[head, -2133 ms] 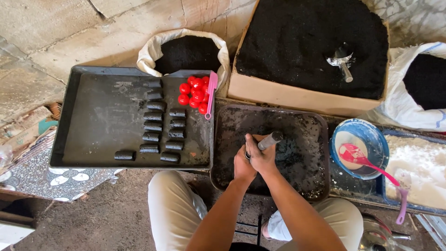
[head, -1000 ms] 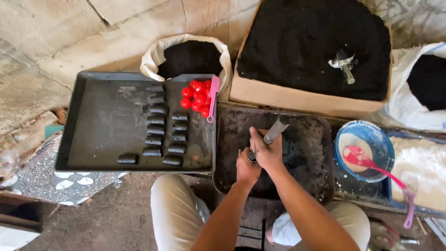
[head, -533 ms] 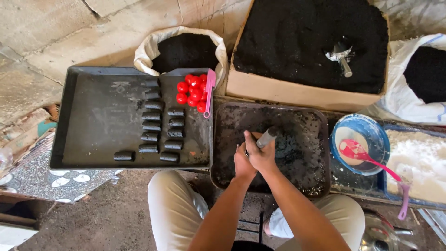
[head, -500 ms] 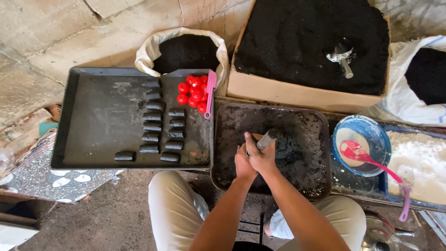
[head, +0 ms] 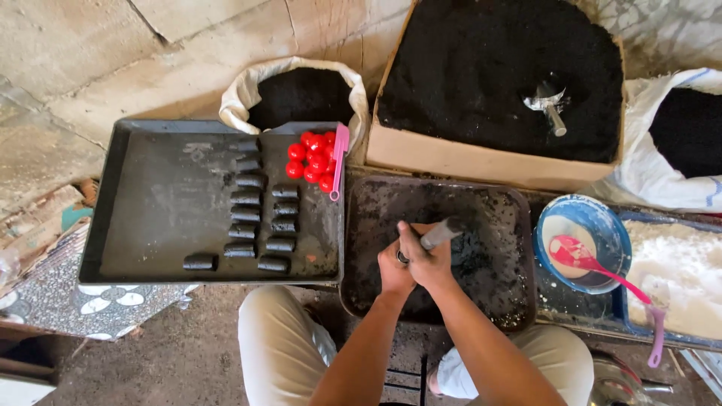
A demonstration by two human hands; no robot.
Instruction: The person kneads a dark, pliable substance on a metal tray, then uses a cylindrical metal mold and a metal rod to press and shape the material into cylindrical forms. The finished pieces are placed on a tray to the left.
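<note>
Against the frame of a second ago, we note that the metal tube (head: 440,233) has dropped from a raised, steeply tilted position to a lower slant, its free end pointing up and to the right, while both hands sit at much the same spot over the dark tray (head: 505,201). The left hand (head: 392,269) and the right hand (head: 427,259) are pressed together, fingers curled tight around the lower part of the tube; whether anything else is held inside the grip we cannot tell. The tube is over the middle of that tray, whose floor is smeared with black powder. To the left lies a larger flat tray (head: 162,199) carrying rows of short black rolls (head: 259,218), with a cluster of red caps (head: 313,159) and a pink scoop (head: 338,162) at its upper right corner. Behind stand a sack of black powder (head: 301,94) and a cardboard box (head: 481,162) filled with the same. To the right is a blue bowl (head: 602,218) with a pink spoon (head: 594,259), beside white powder (head: 677,267). In our judgement the step in hand is packing powder into the tube to form a roll. The next move would call for a firm, steady press, the tube kept over the tray.
</note>
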